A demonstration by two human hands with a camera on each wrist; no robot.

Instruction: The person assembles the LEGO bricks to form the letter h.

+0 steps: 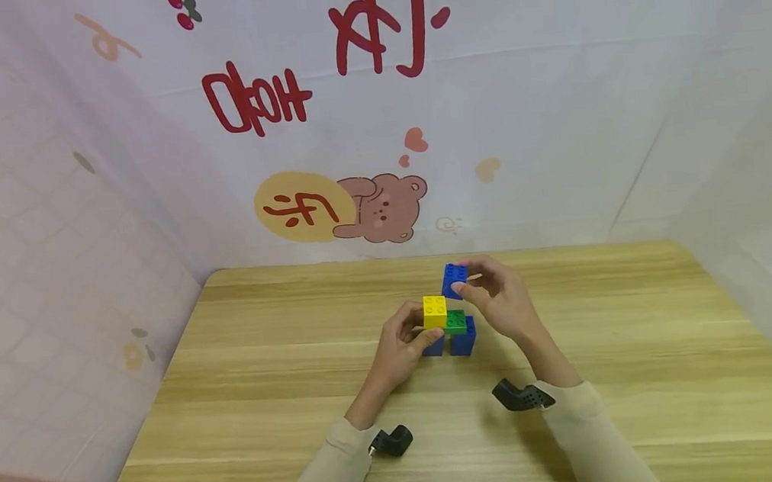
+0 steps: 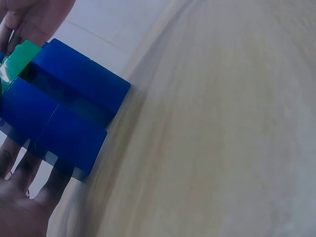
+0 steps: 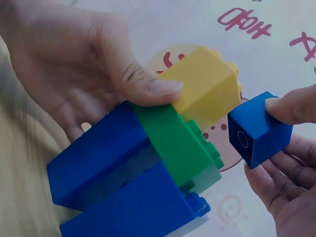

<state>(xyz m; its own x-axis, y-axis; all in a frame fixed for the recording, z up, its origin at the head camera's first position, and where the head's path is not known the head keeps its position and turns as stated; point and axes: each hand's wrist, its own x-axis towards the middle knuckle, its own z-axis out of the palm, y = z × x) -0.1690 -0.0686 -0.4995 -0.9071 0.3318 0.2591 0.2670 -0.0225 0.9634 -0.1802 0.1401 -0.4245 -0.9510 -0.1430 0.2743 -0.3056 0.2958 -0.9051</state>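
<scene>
A small toy-brick structure stands on the table: two blue columns side by side, the nearer-right column (image 1: 462,339) and the left column (image 3: 101,158), bridged by a green brick (image 1: 456,321). On the green brick's left end sits a yellow brick (image 1: 435,312). My left hand (image 1: 398,345) grips the structure from the left, thumb against the yellow and green bricks, fingers behind the left column. Above and to the right, my right hand (image 1: 504,301) pinches a blue brick (image 3: 256,126) between thumb and fingers, its hollow underside visible in the right wrist view.
The wooden table (image 1: 269,404) meets a white printed wall cloth (image 1: 554,119) along its back edge. Both wrists carry black camera mounts, the left mount (image 1: 394,441) and the right mount (image 1: 518,395), over the front of the table.
</scene>
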